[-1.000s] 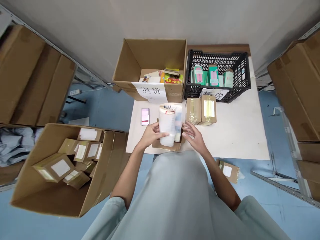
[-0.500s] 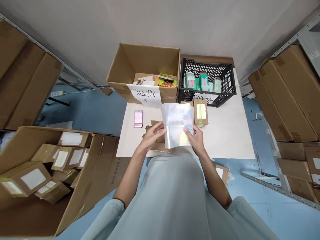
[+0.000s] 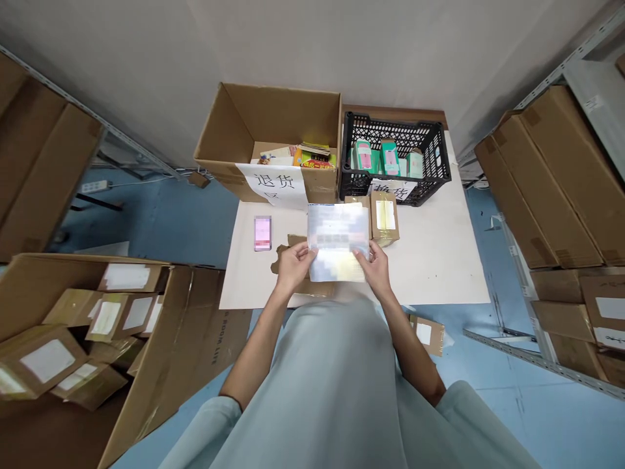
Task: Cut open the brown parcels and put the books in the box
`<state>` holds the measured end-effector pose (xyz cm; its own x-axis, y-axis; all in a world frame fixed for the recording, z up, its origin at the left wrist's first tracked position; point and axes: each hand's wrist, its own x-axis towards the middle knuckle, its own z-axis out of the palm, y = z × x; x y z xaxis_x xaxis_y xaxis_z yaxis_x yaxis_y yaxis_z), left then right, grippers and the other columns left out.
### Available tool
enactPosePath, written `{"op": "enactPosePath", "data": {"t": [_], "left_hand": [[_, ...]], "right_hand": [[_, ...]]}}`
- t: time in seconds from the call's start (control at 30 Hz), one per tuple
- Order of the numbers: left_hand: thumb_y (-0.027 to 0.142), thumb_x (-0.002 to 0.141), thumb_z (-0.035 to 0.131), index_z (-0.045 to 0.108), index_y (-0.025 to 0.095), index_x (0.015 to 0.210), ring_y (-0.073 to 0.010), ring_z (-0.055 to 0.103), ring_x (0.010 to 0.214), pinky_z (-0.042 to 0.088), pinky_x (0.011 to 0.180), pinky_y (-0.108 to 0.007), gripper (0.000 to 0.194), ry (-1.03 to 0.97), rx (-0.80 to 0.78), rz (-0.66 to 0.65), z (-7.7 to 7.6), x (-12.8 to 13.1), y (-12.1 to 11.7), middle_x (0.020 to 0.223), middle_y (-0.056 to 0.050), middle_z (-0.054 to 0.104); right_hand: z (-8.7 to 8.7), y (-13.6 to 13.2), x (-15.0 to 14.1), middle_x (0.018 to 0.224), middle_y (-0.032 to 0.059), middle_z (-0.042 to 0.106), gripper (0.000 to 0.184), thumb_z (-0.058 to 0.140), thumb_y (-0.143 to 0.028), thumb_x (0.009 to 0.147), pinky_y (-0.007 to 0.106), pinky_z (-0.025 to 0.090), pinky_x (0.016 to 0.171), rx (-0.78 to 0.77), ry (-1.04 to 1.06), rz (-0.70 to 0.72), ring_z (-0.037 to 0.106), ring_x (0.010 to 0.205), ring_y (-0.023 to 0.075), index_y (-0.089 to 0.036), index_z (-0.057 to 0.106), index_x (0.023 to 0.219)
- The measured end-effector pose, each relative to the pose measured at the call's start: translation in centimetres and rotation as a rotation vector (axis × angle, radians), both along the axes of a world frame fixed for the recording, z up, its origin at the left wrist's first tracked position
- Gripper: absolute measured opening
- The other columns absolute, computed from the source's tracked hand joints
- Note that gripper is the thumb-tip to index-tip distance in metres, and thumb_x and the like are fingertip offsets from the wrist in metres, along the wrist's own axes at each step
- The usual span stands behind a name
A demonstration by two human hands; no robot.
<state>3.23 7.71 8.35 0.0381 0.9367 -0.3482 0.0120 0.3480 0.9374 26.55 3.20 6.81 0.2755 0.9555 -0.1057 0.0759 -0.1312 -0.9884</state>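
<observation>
A flat, shiny plastic-covered packet, pale with bluish and yellow patches, is held up over the table between both hands. My left hand pinches its left edge, thumb on the front. On the opposite edge, my right hand grips it the same way. Glare and blur hide what is printed on it. Behind its right side stand a small taped carton with a white label and another carton partly covered by the packet. Torn brown cardboard lies beneath the hands.
A phone lies on the white table. At the back stand a large cardboard box with booklets and a black crate with green boxes. Lower left, a big carton holds several parcels. Stacked cartons fill the right shelf.
The packet has turned to face me more squarely, its glare has shifted, and its left edge looks straighter. Both hands still hold its sides. The whole view has shifted slightly.
</observation>
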Motion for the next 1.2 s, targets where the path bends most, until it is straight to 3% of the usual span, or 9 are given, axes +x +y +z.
{"op": "enactPosePath", "data": {"t": [0.17, 0.33, 0.43, 0.6, 0.7, 0.83, 0.93, 1.07, 1.2], "left_hand": [[0.073, 0.062, 0.104, 0.084, 0.014, 0.11, -0.0295, 0.082, 0.097, 0.067, 0.089, -0.04, 0.079, -0.111, -0.064, -0.035, 0.6, -0.7, 0.2, 0.099, -0.013, 0.087], [0.074, 0.063, 0.104, 0.084, 0.015, 0.112, -0.0339, 0.083, 0.107, 0.068, 0.095, -0.044, 0.079, -0.089, -0.058, -0.121, 0.2, -0.6, 0.9, 0.11, -0.016, 0.088], [0.074, 0.073, 0.097, 0.082, 0.015, 0.125, -0.0396, 0.079, 0.127, 0.064, 0.112, -0.052, 0.08, 0.016, 0.011, -0.091, -0.3, 0.1, 1.0, 0.128, -0.02, 0.086], [0.063, 0.086, 0.09, 0.077, 0.019, 0.141, -0.0408, 0.064, 0.155, 0.05, 0.132, -0.055, 0.072, 0.311, 0.191, -0.013, 0.8, 3.3, -0.5, 0.155, -0.02, 0.074], [0.067, 0.087, 0.087, 0.079, 0.017, 0.13, -0.0387, 0.078, 0.134, 0.061, 0.119, -0.051, 0.067, 0.043, 0.137, -0.131, 1.9, 5.9, -1.8, 0.14, -0.019, 0.082], [0.068, 0.086, 0.084, 0.079, 0.018, 0.102, -0.0324, 0.081, 0.105, 0.066, 0.095, -0.041, 0.053, 0.013, 0.126, -0.002, 2.2, 7.3, -2.3, 0.102, -0.011, 0.086], [0.067, 0.084, 0.079, 0.073, 0.02, 0.086, -0.0273, 0.075, 0.088, 0.061, 0.08, -0.035, 0.048, 0.101, 0.113, 0.064, 1.7, 6.4, -1.6, 0.082, -0.005, 0.078], [0.069, 0.08, 0.079, 0.071, 0.02, 0.081, -0.0225, 0.066, 0.076, 0.051, 0.067, -0.031, 0.049, 0.11, 0.063, 0.067, 1.3, 4.2, -0.7, 0.077, -0.004, 0.072], [0.072, 0.074, 0.085, 0.069, 0.02, 0.08, -0.0222, 0.065, 0.075, 0.051, 0.066, -0.031, 0.054, 0.036, 0.003, 0.05, 1.7, 2.4, -0.6, 0.076, -0.004, 0.07]], "right_hand": [[0.0, -0.5, 2.2, 0.133, 0.0149, 0.085, 0.088, 0.089, -0.077, 0.083, 0.048, 0.069, 0.102, -0.125, 0.231, 0.045, 0.083, 0.118, 0.0329, -0.023, 0.068, 0.149], [0.7, -0.8, 2.9, 0.122, 0.0119, 0.089, 0.063, 0.094, -0.07, 0.08, 0.05, 0.067, 0.108, -0.131, 0.28, 0.108, 0.084, 0.116, 0.0328, -0.021, 0.083, 0.118], [0.6, -0.6, 2.6, 0.112, 0.0103, 0.089, 0.052, 0.091, -0.066, 0.082, 0.047, 0.069, 0.098, -0.101, 0.208, 0.066, 0.085, 0.105, 0.0314, -0.021, 0.082, 0.108], [0.3, -1.0, 0.6, 0.104, 0.0056, 0.086, 0.027, 0.072, -0.051, 0.099, 0.038, 0.068, 0.083, -0.015, -0.221, 0.004, 0.08, 0.094, 0.0274, -0.027, 0.08, 0.108], [0.2, -1.8, -1.4, 0.119, 0.0099, 0.084, 0.028, 0.062, -0.039, 0.107, 0.04, 0.068, 0.093, 0.099, -0.549, 0.097, 0.079, 0.108, 0.0298, -0.029, 0.082, 0.124], [0.0, -2.5, -3.1, 0.136, 0.0166, 0.082, 0.039, 0.054, -0.038, 0.116, 0.048, 0.066, 0.109, 0.118, -0.672, 0.277, 0.078, 0.124, 0.0348, -0.027, 0.08, 0.142], [0.5, -2.9, -3.6, 0.155, 0.0142, 0.076, 0.043, 0.055, -0.048, 0.118, 0.053, 0.063, 0.118, 0.127, -0.631, 0.317, 0.074, 0.137, 0.0361, -0.03, 0.078, 0.15], [2.0, -3.0, -3.4, 0.153, 0.0101, 0.078, 0.043, 0.065, -0.058, 0.113, 0.055, 0.063, 0.121, 0.178, -0.551, 0.35, 0.074, 0.138, 0.0359, -0.034, 0.082, 0.145], [2.7, -1.8, -1.9, 0.149, 0.0119, 0.079, 0.046, 0.061, -0.057, 0.114, 0.056, 0.058, 0.128, 0.199, -0.515, 0.19, 0.072, 0.142, 0.0349, -0.031, 0.08, 0.147]]}}
